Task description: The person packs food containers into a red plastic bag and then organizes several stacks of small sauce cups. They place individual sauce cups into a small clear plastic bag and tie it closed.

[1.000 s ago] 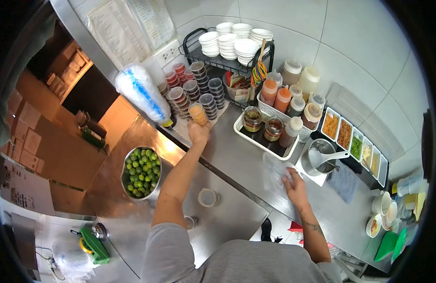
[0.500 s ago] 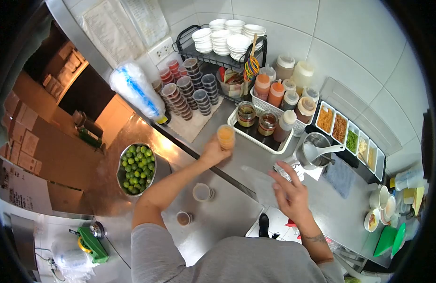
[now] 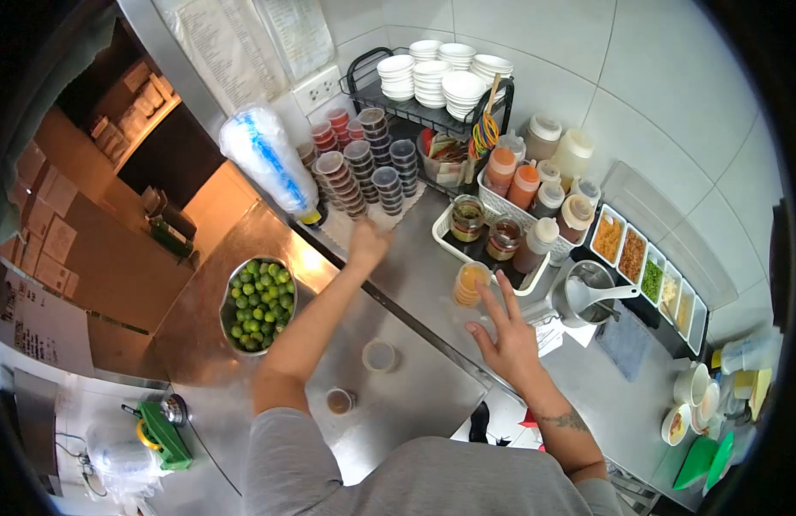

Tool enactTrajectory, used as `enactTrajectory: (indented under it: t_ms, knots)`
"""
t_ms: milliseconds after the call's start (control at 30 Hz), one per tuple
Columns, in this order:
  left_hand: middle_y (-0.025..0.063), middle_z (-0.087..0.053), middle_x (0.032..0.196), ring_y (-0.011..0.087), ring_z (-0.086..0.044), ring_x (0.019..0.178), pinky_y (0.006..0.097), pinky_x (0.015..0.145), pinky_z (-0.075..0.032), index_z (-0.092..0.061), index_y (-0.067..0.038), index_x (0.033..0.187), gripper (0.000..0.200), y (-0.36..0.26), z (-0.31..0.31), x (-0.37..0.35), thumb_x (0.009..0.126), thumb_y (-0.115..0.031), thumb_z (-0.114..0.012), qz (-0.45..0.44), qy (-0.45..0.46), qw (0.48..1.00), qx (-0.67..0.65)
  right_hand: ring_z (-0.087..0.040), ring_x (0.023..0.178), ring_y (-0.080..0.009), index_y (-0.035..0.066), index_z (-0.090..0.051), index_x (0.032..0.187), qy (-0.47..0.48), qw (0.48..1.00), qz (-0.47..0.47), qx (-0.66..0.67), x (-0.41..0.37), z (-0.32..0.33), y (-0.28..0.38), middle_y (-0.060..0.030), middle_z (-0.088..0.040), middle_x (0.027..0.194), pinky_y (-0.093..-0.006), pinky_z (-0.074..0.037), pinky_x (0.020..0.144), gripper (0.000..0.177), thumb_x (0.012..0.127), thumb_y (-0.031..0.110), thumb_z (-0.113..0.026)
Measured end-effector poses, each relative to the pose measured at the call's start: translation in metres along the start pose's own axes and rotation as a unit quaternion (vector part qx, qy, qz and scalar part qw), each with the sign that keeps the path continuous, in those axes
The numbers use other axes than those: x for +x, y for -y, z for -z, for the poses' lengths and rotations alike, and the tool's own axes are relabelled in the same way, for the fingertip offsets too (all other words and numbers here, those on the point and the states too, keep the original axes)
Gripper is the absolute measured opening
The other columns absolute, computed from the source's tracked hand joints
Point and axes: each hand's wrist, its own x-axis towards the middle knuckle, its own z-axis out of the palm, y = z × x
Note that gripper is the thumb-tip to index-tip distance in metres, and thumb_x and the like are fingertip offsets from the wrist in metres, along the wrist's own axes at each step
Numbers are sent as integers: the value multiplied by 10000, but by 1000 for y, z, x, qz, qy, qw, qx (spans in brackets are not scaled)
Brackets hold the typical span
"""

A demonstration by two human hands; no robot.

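My right hand (image 3: 512,344) has its fingers spread, the fingertips right at a stack of small lidded cups of orange sauce (image 3: 471,285) on the steel counter. My left hand (image 3: 370,247) reaches over the counter to the near edge of a light cloth (image 3: 339,229); its fingers are blurred and partly hidden. Just beyond those fingers stands a stack of dark sauce cups (image 3: 341,183), with several more stacks around it. Closer to my body are a clear empty cup (image 3: 380,355) and a small cup of brown sauce (image 3: 339,401).
A bowl of green limes (image 3: 259,306) sits left of my left arm. Behind the hands are a white tray (image 3: 493,258) with jars, a basket of sauce bottles (image 3: 524,184) and a rack of white bowls (image 3: 413,79). At right stand a metal pot (image 3: 563,301) and topping containers (image 3: 632,254).
The orange sauce cups moved right and now stand by my right hand's fingertips. My left hand let go of them and moved left toward the dark sauce cups. The view shifted slightly.
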Motion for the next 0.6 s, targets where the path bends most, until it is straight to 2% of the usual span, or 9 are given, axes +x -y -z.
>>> enactTrajectory:
  t_ms: [33,100,133,200,300,367,433,533,600]
  knots:
    - [214,-581,1032,378,-572,949,409,848,-456,-503,33,1070,535,19,1,15,675,-205,-775,-15,-106,994,-15,-649,800,-361,176,-416,1352,-12,999,51,14,2,2,5,-206,-365,1400,-399,-554,587,589,813,210,-649]
    - [259,-537,1117,401,-534,1033,418,892,-429,-449,52,1115,624,24,6,28,672,-230,-788,72,-201,977,-14,-650,820,-347,156,-458,1317,-39,987,151,40,10,6,13,-195,-449,1341,-395,-553,594,530,820,195,-637]
    - [282,-516,1160,412,-515,1074,423,914,-416,-422,62,1137,669,26,7,34,671,-242,-794,115,-247,962,-14,-636,872,-348,127,-469,1298,-23,985,164,46,19,11,22,-189,-478,1309,-392,-544,660,505,820,165,-627]
    - [308,-474,1201,413,-487,1116,424,939,-399,-368,64,1172,727,30,-1,44,671,-242,-798,109,-254,960,-43,-608,975,-350,70,-492,1259,10,980,191,56,50,21,40,-176,-536,1245,-388,-525,792,456,819,106,-607]
    - [304,-478,1184,432,-480,1109,429,944,-398,-329,63,1186,750,29,-11,49,667,-204,-800,53,-262,959,-94,-589,1004,-364,67,-478,1266,32,976,214,34,112,19,51,-173,-536,1240,-418,-509,826,458,817,86,-570]
    - [298,-488,1164,444,-484,1092,428,933,-403,-322,58,1183,746,30,-16,56,668,-193,-798,37,-271,959,-77,-584,1008,-372,66,-450,1286,51,975,214,-18,157,10,59,-190,-526,1244,-438,-507,824,481,818,95,-557]
    - [281,-504,1131,447,-501,1050,434,887,-422,-353,48,1125,646,41,-22,60,673,-146,-773,-4,-291,954,-72,-605,956,-388,69,-421,1313,47,964,259,-34,204,-10,62,-206,-506,1270,-450,-512,798,532,803,106,-567]
    - [259,-525,1082,438,-522,998,444,835,-436,-380,37,1060,546,42,-23,56,670,-94,-739,-63,-325,942,-48,-622,908,-404,99,-414,1335,72,959,245,-122,252,-35,86,-215,-447,1340,-452,-519,781,586,772,87,-574]
    - [257,-536,1057,442,-530,978,444,819,-441,-383,34,1056,538,45,-21,53,671,-94,-737,-61,-304,949,-50,-629,898,-401,118,-412,1345,63,947,272,-157,277,-62,89,-215,-418,1369,-446,-523,773,611,758,75,-575]
